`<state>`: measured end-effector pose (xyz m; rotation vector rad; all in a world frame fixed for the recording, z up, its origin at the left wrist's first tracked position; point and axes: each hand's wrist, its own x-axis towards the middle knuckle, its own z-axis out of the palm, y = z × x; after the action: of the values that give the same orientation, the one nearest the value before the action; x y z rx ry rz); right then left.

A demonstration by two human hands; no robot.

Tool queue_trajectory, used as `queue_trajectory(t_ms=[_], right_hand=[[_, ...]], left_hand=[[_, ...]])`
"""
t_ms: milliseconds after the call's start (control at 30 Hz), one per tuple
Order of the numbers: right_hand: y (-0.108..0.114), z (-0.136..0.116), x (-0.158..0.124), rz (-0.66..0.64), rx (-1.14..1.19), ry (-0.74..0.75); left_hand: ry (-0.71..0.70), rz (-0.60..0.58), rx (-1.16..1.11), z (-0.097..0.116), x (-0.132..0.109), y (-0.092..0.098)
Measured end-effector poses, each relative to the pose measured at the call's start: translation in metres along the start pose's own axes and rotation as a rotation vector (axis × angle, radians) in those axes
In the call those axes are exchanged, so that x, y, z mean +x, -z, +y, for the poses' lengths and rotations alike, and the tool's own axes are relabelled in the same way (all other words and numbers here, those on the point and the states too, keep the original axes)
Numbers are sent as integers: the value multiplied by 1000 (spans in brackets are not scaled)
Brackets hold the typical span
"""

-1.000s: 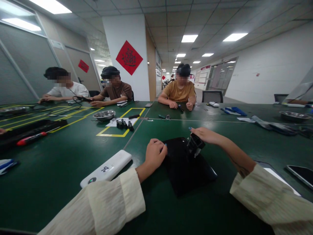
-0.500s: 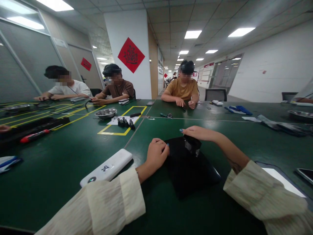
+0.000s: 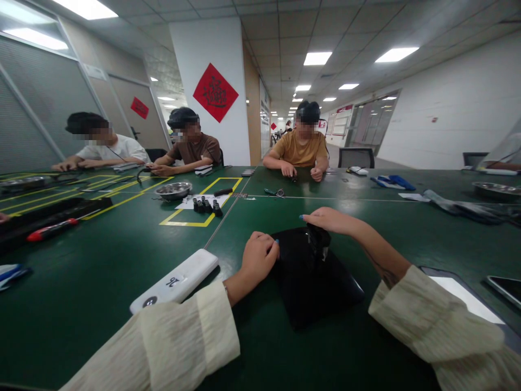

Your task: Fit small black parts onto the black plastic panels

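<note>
One left hand curled at the left edge of a black panel, panel flat on green table, right hand over a black block at the panel's far side, right fingers together, can't tell from here if either hand pinches.

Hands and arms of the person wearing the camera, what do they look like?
Loose cream sleeves, lightly crinkled, end in wide cuffs on the forearms. Blue polish shows on a nail of the right hand and one of the left hand. A thin band seems to circle the left wrist.
</note>
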<state>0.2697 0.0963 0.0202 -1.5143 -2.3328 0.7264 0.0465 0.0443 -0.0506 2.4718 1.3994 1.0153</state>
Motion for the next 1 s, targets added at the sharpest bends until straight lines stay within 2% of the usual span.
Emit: queue_trajectory(t_ms=[100,300,500,633,733,833,900,1000], right_hand=[[1,2,0,39,-39,8],[-6,-5,0,4,-61,47],[-18,-6,5,-66,1,42],[-19,-5,6,-15,75,22],[-17,5,10,124,79,-22],[-16,26,17,284,-117,-61],[-18,42,21,310,-219,-62],[-26,61,23,259,-243,-47]], left_hand=[[-8,-3,-8,0,0,-1],[-20,-7,-12,-1,0,0],[-25,-5,-1,-1,0,-1],[-22,-15,3,-1,0,-1],[-17,-23,-1,-1,-1,0],[-3,-19,-9,-1,-1,1],[3,-19,-15,0,-1,1],[-16,-24,-20,0,0,1]])
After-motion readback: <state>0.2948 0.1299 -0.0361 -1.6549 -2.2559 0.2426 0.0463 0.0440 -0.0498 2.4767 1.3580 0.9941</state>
